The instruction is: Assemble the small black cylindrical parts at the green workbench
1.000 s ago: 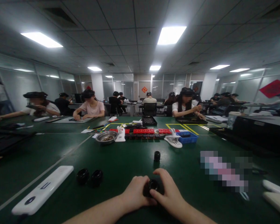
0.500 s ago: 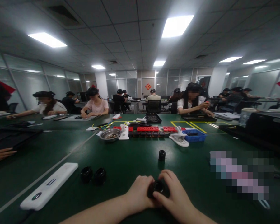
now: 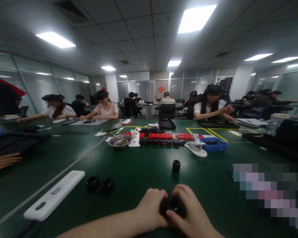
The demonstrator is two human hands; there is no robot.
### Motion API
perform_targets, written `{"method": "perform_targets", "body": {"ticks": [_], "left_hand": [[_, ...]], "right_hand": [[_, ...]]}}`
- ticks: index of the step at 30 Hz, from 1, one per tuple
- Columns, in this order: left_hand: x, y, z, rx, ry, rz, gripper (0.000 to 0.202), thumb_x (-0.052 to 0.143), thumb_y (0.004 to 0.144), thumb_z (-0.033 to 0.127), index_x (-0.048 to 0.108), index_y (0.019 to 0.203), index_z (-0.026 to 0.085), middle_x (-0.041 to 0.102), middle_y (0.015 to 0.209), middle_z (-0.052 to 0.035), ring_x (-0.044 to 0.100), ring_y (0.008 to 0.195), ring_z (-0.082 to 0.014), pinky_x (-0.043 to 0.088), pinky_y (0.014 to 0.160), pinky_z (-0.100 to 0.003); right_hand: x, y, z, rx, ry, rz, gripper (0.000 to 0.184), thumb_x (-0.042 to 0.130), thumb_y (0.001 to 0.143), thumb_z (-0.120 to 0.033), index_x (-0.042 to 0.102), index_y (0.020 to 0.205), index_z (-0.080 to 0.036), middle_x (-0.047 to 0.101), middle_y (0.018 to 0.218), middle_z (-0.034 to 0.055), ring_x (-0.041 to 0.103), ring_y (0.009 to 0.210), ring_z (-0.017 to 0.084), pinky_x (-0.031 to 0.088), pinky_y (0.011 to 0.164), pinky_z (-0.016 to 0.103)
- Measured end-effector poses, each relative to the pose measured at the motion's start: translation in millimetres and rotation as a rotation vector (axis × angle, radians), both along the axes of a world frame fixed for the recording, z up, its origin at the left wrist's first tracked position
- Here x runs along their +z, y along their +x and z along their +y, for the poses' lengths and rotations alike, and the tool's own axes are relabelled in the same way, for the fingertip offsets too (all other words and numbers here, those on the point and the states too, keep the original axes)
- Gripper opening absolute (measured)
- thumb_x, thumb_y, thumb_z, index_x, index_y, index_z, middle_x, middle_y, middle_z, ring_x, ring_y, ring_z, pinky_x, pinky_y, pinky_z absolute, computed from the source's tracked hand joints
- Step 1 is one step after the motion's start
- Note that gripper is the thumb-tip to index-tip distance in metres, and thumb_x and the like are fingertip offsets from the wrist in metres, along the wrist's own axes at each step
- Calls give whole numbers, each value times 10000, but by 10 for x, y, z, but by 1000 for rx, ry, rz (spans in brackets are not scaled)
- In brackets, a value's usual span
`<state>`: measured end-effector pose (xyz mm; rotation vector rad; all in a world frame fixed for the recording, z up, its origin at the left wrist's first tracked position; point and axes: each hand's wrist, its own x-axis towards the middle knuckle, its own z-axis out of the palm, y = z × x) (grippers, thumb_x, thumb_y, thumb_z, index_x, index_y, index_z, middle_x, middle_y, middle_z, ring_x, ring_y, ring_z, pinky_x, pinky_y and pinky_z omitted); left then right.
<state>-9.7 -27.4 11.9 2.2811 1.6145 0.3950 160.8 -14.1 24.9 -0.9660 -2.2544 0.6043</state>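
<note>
Low at the front of the table, my left hand [image 3: 152, 205] and my right hand [image 3: 191, 211] close round a black ring-shaped part [image 3: 172, 202] with a dark hole on top. My right thumb presses its near side, and the fingers of both hands wrap its sides, hiding much of it. A smaller black cylindrical part [image 3: 176, 166] stands upright just beyond my hands. To the left, two black rings, one [image 3: 93, 183] beside the other [image 3: 107, 186], lie close together on the green table [image 3: 129, 172].
A white power strip [image 3: 55, 195] lies at left. Farther back are a metal bowl [image 3: 119, 141] of small pieces, red blocks [image 3: 160, 136], a white clamp [image 3: 196, 146] and a blue tray [image 3: 217, 145]. Another person's hand [image 3: 5, 162] rests at far left; coworkers sit across the table.
The view has shifted slightly, so most things appear a little farther right. Both hands keep their hold on the black ring-shaped part, with hardly any visible change in grip.
</note>
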Motion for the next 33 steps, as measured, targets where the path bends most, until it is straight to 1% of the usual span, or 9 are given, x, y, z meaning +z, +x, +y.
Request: {"method": "perform_targets", "body": {"ticks": [4, 7, 11, 14, 17, 20, 24, 27, 33], "left_hand": [[0, 5, 2, -18, 6, -29, 469, 658, 591, 548, 513, 866, 197, 567, 837, 7, 508, 740, -183, 368, 690, -284], [-31, -19, 9, 2, -2, -55, 510, 651, 558, 610, 516, 842, 207, 564, 820, 5, 500, 736, -193, 368, 648, -275], [-54, -36, 21, 28, -20, -56, 498, 665, 529, 598, 523, 813, 214, 556, 800, 3, 494, 731, -194, 362, 622, -261], [-32, -23, 19, 8, -5, -54, 478, 671, 548, 567, 529, 832, 209, 563, 808, 0, 500, 728, -192, 369, 654, -272], [-1, -13, 8, -20, 7, -66, 482, 659, 572, 577, 533, 851, 204, 574, 816, -3, 507, 719, -191, 372, 676, -287], [14, -21, -2, -3, -10, -51, 479, 658, 563, 587, 529, 812, 198, 567, 804, -9, 504, 724, -199, 370, 640, -276], [13, -28, -2, -8, 0, -46, 444, 672, 568, 545, 515, 806, 204, 561, 800, 0, 504, 733, -192, 368, 645, -270], [16, -17, 3, -14, 0, -28, 428, 675, 574, 526, 510, 796, 200, 560, 789, 5, 509, 725, -186, 371, 667, -276], [53, -8, -2, -34, -12, -61, 442, 664, 583, 547, 507, 794, 192, 562, 800, -3, 512, 739, -194, 372, 691, -291]], "right_hand": [[-102, 56, 66, 223, 88, 45, 446, 498, 658, -170, 489, 1104, -179, 489, 1155, 118, 459, 1097, 266, 402, 910, 403], [-215, 92, 124, 121, 112, 82, 506, 525, 702, -276, 417, 1185, -173, 467, 1201, 151, 442, 1124, 304, 391, 916, 449], [-171, 56, 125, -35, 53, 30, 351, 591, 673, -352, 532, 970, -176, 539, 1061, 141, 516, 1004, 309, 446, 841, 441], [-103, 36, 103, 94, 16, 8, 273, 559, 677, -261, 562, 941, -193, 553, 1034, 113, 531, 987, 277, 453, 840, 408], [-143, 64, 96, 229, 32, 27, 498, 531, 683, -233, 455, 1174, -194, 471, 1216, 135, 436, 1141, 302, 366, 939, 463], [-206, 84, 88, 116, 25, 33, 597, 549, 692, -289, 351, 1239, -154, 436, 1244, 176, 419, 1149, 326, 354, 930, 503], [-127, 34, 55, -52, -6, 1, 374, 599, 650, -325, 488, 970, -165, 551, 969, 123, 538, 897, 282, 460, 777, 437], [-31, 4, 32, -1, 10, -26, 197, 563, 673, -265, 507, 846, -188, 556, 875, 86, 541, 822, 247, 473, 725, 395], [-103, 69, 41, 163, 122, 19, 537, 533, 690, -222, 363, 1198, -179, 441, 1213, 141, 411, 1130, 301, 339, 938, 474]]}}
